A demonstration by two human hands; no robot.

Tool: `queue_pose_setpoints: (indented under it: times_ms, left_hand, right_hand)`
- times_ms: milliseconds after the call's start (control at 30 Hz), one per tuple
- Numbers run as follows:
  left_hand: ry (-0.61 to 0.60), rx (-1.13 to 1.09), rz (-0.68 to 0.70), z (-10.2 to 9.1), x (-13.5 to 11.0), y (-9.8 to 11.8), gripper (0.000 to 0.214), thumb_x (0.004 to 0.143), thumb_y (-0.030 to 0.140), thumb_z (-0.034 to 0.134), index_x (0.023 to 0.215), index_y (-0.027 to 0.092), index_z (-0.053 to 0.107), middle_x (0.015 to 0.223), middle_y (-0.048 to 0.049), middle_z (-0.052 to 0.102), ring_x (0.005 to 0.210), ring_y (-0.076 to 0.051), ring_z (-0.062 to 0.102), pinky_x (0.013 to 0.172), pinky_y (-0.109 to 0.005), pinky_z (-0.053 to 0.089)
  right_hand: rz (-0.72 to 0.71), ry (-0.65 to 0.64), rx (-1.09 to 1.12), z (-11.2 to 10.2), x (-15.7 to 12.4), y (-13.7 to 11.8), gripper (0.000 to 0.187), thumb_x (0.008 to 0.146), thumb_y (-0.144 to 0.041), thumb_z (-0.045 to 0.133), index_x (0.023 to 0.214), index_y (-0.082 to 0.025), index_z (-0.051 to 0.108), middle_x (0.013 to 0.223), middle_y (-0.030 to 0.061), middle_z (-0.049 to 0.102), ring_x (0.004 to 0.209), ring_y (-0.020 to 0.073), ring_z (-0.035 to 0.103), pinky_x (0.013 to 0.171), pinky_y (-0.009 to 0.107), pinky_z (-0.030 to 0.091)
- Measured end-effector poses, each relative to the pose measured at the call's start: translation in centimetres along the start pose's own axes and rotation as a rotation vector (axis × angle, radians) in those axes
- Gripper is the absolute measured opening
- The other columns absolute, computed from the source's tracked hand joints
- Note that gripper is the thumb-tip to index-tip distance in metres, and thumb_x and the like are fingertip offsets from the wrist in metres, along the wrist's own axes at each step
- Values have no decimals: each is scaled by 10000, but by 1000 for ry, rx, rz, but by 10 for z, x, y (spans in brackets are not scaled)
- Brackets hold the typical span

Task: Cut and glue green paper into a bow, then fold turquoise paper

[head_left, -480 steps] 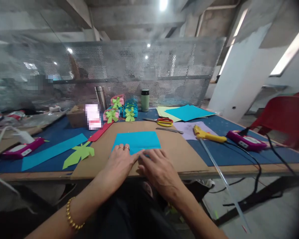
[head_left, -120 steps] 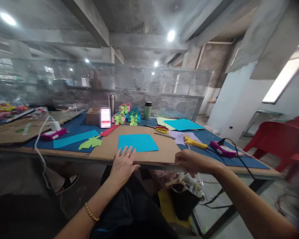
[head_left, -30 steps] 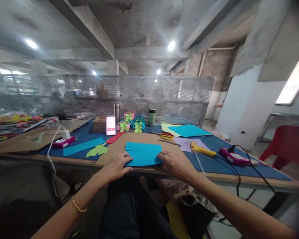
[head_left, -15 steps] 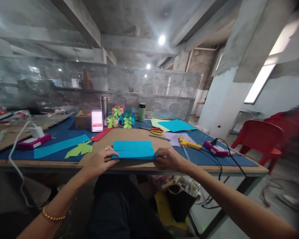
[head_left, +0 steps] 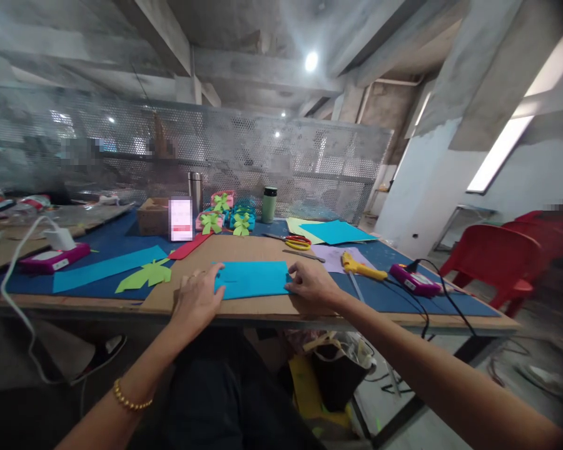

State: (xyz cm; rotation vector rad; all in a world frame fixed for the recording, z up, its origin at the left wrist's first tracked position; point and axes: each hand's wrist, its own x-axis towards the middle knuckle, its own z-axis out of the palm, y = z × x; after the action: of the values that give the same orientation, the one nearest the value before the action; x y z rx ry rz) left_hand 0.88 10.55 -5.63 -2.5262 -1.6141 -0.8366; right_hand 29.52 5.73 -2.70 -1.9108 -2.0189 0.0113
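A folded blue paper sheet point(head_left: 253, 279) lies on a brown cardboard mat point(head_left: 244, 250) at the table's near edge. My left hand point(head_left: 197, 299) rests flat at the sheet's left end, fingers stretched out and touching the paper. My right hand point(head_left: 311, 284) presses on the sheet's right end with fingers bent and spread. Neither hand grips anything.
Red-and-yellow scissors point(head_left: 299, 241), a yellow glue gun point(head_left: 360, 267), a pink device point(head_left: 413, 279) with a black cable, a green leaf cutout point(head_left: 144, 275), a blue strip point(head_left: 104, 268), bowed boxes point(head_left: 225, 214), two flasks, more sheets point(head_left: 335, 232). Red chairs point(head_left: 497, 259) stand right.
Both hands slid forward from the sheet's near corners onto its ends. The sheet now lies flatter and a little farther from the table edge. The camera view shifted slightly.
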Motion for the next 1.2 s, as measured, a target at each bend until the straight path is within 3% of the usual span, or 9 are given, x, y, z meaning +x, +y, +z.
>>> queue_pose_setpoints:
  times_ms: [133,300,467,600,800,933,1033,1200]
  left_hand:
    - [33,80,47,4,-8,3,436,955,243,442,1373,230,569,1156,-121,690,1092,-319,579,861,-433,380]
    - [69,57,81,12,-11,-2,388,947,185,457,1211,325,705,1050,-70,699,1049,-287,573,817,-409,365]
    - [101,9,73,15,-13,-4,369,940,162,452,1064,313,765,1002,-62,701,1015,-275,583,810,-398,369]
    - [88,-5,35,12,-10,-3,343,942,183,449,1142,250,719,1041,-83,705,1029,-291,588,833,-416,379]
    - [68,-43,-148,7,-6,4,427,918,222,514,1338,140,523,1055,-118,694,990,-280,618,888,-420,390]
    - [81,-16,-169,6,-9,8,380,926,227,521,1294,133,546,1066,-123,708,1086,-307,598,925,-442,375]
    - [116,31,-164,7,-11,12,358,940,214,496,1284,146,567,1090,-119,721,1120,-327,579,939,-470,361]
    - [106,101,-190,7,-11,19,378,927,127,448,1271,157,600,1136,-118,725,1109,-328,581,919,-469,369]
  right_hand:
    - [4,-6,-11,-1,-7,-6,285,863,-282,630,1119,-161,596,824,15,699,752,176,629,623,255,359]
    - [37,-10,-11,-3,-10,-9,288,868,-212,558,1150,-158,584,839,20,690,755,174,613,646,259,367]
    - [69,-28,-3,-4,-8,-8,274,858,-216,557,1126,-171,595,817,15,682,763,184,610,657,268,367]
    - [73,-22,10,-5,-8,-9,301,862,-220,551,1156,-168,585,810,17,684,778,193,617,675,278,380]
    - [5,25,-54,0,-7,-6,408,881,-239,534,1279,-148,545,784,24,685,745,208,618,676,296,384]
    - [-73,11,-144,3,-9,-9,520,917,-191,448,1434,-201,496,886,57,738,758,219,653,655,301,392]
    - [-134,-23,-213,0,-10,-14,492,938,-176,425,1399,-257,576,1064,88,752,882,244,683,719,315,428]
    - [-119,-23,-242,-1,-10,-14,446,961,-203,424,1348,-268,635,1068,101,763,954,270,701,784,340,473]
